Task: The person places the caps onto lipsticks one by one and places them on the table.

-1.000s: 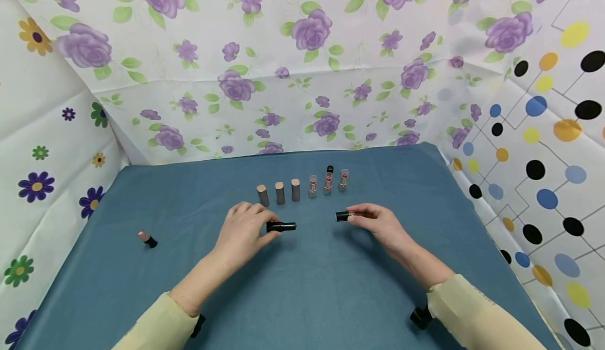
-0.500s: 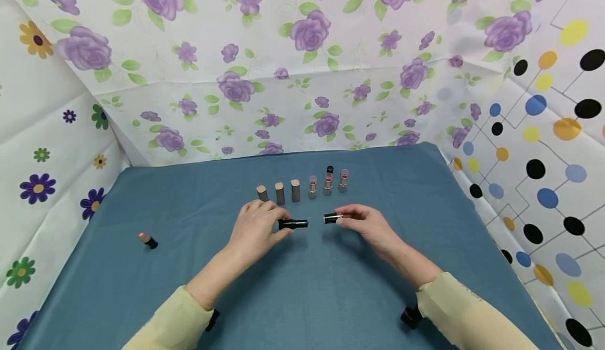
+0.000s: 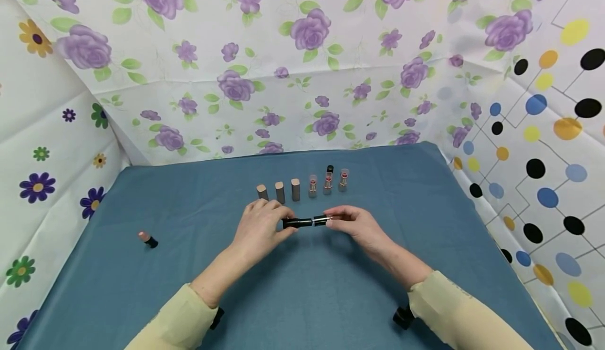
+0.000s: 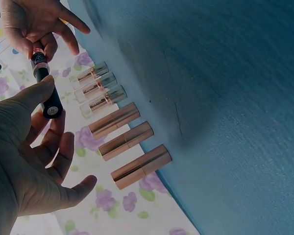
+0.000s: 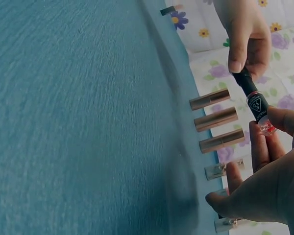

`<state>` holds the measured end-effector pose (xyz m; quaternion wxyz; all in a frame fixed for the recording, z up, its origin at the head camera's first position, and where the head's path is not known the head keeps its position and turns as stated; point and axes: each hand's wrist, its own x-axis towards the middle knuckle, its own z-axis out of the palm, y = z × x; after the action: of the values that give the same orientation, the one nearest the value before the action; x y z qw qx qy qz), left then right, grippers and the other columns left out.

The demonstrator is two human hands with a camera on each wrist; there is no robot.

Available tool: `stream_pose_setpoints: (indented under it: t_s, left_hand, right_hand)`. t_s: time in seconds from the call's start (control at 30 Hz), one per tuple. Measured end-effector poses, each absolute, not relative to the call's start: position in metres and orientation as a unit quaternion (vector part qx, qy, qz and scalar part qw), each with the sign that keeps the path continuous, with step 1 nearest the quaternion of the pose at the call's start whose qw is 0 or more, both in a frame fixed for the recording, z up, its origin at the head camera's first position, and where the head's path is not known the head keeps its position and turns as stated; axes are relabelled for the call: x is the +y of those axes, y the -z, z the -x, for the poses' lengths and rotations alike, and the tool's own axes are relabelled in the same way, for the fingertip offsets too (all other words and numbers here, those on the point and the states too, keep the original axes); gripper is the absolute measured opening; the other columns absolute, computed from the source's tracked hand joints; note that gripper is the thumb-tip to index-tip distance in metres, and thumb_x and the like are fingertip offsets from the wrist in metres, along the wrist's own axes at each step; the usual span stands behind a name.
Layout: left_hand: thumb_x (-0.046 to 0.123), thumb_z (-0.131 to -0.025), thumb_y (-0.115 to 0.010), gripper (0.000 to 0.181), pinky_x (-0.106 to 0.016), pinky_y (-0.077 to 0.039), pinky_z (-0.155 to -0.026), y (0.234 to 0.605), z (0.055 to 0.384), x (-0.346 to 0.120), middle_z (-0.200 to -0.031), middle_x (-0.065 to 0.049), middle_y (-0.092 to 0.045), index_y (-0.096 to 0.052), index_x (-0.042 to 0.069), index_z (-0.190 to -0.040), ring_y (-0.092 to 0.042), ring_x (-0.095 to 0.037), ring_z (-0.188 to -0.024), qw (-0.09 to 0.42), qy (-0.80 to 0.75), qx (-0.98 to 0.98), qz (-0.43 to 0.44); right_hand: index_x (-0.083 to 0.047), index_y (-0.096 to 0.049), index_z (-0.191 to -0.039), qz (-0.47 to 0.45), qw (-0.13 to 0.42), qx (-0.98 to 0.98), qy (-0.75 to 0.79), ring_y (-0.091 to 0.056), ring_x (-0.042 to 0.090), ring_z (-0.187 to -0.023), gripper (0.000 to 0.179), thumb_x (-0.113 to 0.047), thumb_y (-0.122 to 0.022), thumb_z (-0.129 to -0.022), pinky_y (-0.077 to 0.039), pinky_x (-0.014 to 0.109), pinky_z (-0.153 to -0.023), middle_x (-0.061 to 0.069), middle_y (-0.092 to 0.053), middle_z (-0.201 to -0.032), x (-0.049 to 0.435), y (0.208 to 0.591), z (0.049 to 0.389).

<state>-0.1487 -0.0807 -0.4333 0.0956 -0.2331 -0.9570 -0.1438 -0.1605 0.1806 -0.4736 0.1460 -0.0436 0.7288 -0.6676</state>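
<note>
My left hand [image 3: 261, 229] pinches a black lipstick tube [image 3: 298, 223] between thumb and fingers, with a round label on its near end in the left wrist view. My right hand [image 3: 358, 229] pinches a short black lipstick piece [image 5: 257, 105] by its clear, reddish end. It bears a white logo. The two pieces are lined up end to end above the cloth, their facing ends right at each other. Behind the hands stand several lipsticks in a row: brown-grey tubes [image 3: 295, 189] on the left and clear-cased lipsticks [image 3: 343, 181] on the right.
A small lipstick [image 3: 148, 239] with a black base and pinkish top lies at the left on the blue cloth [image 3: 302, 297]. A small black object [image 3: 330, 169] is behind the clear cases. Patterned sheets [image 3: 264, 108] enclose the back and sides.
Both hands have moved inward, the left one rightward and the right one leftward. The gap between the two black pieces has closed. The standing lipsticks have not moved.
</note>
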Motion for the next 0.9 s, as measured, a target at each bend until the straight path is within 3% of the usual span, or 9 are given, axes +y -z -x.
stream_pose_setpoints:
  t_s: [0.9]
  left_hand:
    - [0.034, -0.084, -0.087, 0.021, -0.05, -0.044, -0.101, 0.437, 0.148, -0.075, -0.097, 0.005, -0.066, -0.077, 0.024, -0.1, -0.058, -0.021, -0.094, 0.099, 0.162, -0.948, 0.256]
  right_hand:
    - [-0.006, -0.071, -0.126, 0.063, 0.166, 0.71, 0.681, -0.064, 0.025, -0.106, 0.037, -0.019, -0.079, -0.092, -0.045, 0.056, -0.103, 0.01, -0.069, -0.113, 0.164, 0.472, 0.156]
